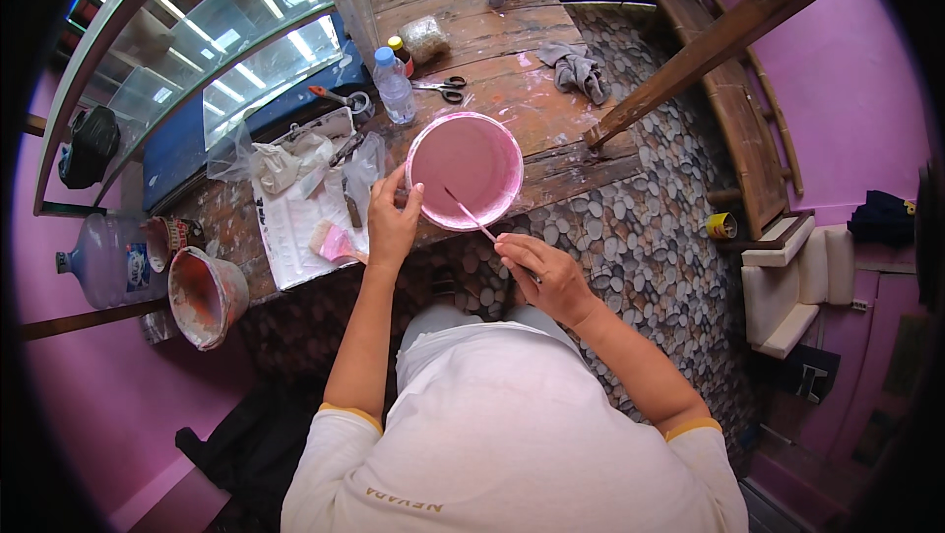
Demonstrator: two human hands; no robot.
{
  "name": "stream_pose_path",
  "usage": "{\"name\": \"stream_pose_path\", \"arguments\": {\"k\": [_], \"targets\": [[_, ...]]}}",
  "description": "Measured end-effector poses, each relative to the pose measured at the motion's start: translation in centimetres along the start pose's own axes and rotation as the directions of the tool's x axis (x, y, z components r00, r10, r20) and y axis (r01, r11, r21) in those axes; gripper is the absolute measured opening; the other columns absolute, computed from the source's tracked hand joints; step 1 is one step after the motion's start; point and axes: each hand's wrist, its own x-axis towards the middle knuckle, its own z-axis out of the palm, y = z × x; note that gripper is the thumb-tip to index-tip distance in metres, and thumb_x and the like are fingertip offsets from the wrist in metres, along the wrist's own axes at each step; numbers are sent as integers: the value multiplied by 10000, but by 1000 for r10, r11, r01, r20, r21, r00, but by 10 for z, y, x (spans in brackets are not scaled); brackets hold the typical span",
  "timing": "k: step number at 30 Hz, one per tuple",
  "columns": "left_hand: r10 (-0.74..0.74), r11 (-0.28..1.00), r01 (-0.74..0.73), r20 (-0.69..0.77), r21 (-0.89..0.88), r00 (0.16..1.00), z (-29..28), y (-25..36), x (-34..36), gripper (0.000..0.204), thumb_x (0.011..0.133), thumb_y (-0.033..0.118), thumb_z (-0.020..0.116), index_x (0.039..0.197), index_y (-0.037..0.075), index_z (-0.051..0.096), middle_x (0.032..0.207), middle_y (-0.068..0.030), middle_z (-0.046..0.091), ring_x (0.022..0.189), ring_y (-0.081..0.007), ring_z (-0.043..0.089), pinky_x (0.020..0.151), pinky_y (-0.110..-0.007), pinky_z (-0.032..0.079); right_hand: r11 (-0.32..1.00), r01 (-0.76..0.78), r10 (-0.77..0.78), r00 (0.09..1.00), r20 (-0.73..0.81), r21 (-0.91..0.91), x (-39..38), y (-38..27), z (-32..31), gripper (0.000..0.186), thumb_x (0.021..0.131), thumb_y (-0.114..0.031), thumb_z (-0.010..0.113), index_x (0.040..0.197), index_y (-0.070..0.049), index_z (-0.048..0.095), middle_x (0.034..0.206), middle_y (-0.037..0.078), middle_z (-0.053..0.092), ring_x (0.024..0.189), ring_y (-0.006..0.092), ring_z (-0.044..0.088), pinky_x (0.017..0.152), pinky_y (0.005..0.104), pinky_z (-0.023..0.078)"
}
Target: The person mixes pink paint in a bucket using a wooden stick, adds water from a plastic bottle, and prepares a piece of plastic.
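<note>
A round bucket with a pink-smeared rim stands at the near edge of the wooden table, with dull pink paint inside. My left hand grips its left side, thumb at the rim and fingers around the wall. Between the fingers of my right hand is a thin paintbrush, its slim handle slanting over the near rim and its dark tip over the paint. Left of my left hand, a wide paintbrush with pink on it rests on a white tray.
Behind the bucket stand a clear plastic bottle and a small brown bottle, near black scissors. A grey rag lies at the far right of the table. A paint-stained bucket and a large water jug are at left. A wooden post rises at right.
</note>
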Motion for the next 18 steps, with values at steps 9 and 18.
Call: {"name": "stream_pose_path", "arguments": {"k": [9,18], "targets": [[17,999,-17,20,50,1000,1,15,-2,412,941,190,736,1319,42,662,1044,-123,623,842,-202,644,767,-334,547,1000,19,-19,999,-32,4,11,-2,5,191,947,-63,692,1137,-59,703,1118,128,723,1014,309,715,851,374,598],[3,1000,-4,-9,-28,1000,3,6,-2,399,933,160,730,1309,39,669,1048,-125,623,813,-194,647,751,-321,553,1000,-24,24,999,-37,-4,6,-5,0,160,963,-85,685,1119,-49,690,1093,130,728,1004,330,713,861,378,591]]}}
